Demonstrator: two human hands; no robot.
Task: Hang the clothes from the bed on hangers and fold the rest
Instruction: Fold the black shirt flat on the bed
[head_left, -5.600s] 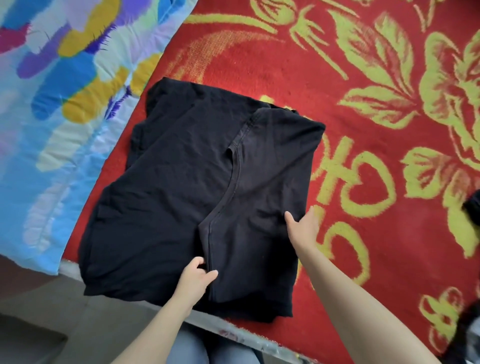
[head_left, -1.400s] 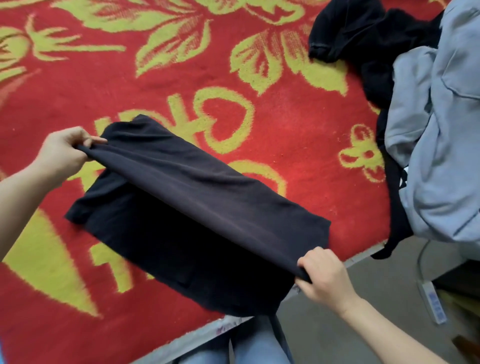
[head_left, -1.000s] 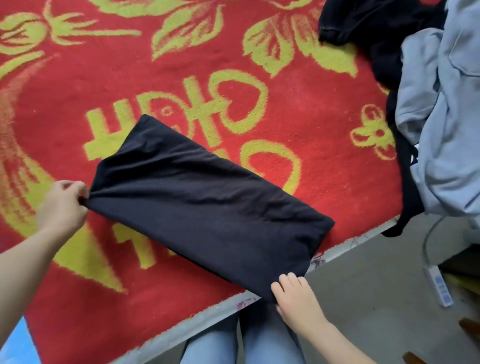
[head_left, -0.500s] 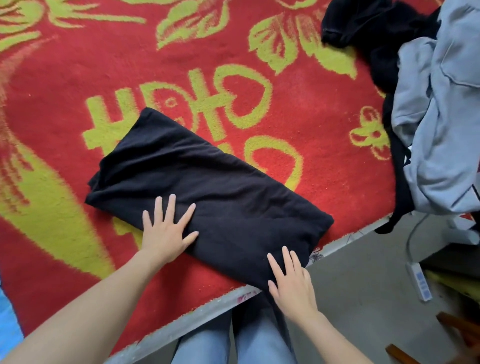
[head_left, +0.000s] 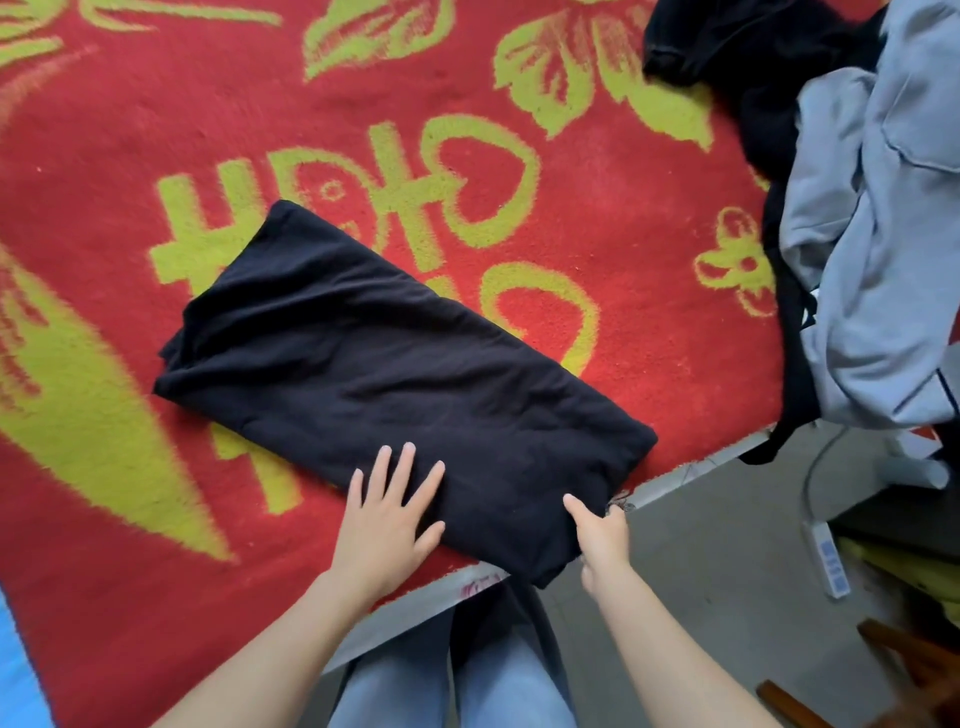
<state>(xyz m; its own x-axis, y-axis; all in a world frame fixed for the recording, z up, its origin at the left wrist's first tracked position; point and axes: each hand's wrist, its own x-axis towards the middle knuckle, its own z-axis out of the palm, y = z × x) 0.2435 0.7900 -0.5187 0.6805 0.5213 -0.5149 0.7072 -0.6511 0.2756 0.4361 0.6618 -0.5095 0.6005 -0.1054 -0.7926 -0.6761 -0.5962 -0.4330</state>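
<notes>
Beyond blanket (head_left: 597, 218) edge, black garment (head_left: 395, 364) overhangs.

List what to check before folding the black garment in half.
1. The garment lies as a flat strip: ok.
2. The left hand presses it flat: ok.
3. The right hand pinches its near corner: ok.
4. All of it rests on the blanket: not ok, the near corner overhangs.
5. The grey pile lies apart from it: ok.
6. Inner layers aligned: cannot tell.
</notes>
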